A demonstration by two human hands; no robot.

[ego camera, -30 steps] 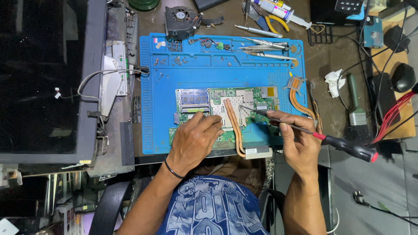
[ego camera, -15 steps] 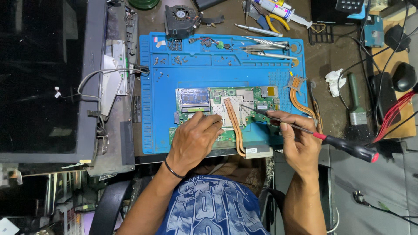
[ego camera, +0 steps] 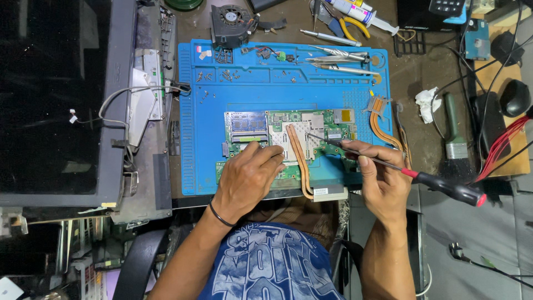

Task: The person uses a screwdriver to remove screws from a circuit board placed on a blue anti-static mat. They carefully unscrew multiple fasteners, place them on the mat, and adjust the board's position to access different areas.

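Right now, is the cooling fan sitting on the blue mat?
No, the cooling fan lies on the bare bench beyond the blue mat's far edge.

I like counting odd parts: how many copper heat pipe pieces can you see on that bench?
2. One copper heat pipe lies fitted on the green circuit board, between the two hands. A loose curved copper piece lies at the right edge of the blue mat. More may be hidden.

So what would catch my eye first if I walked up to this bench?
Probably the bright blue mat mid-bench, with a green circuit board and its copper pipes on it. The left hand rests on the board, while the right hand holds a red-and-black screwdriver with its tip over the board.
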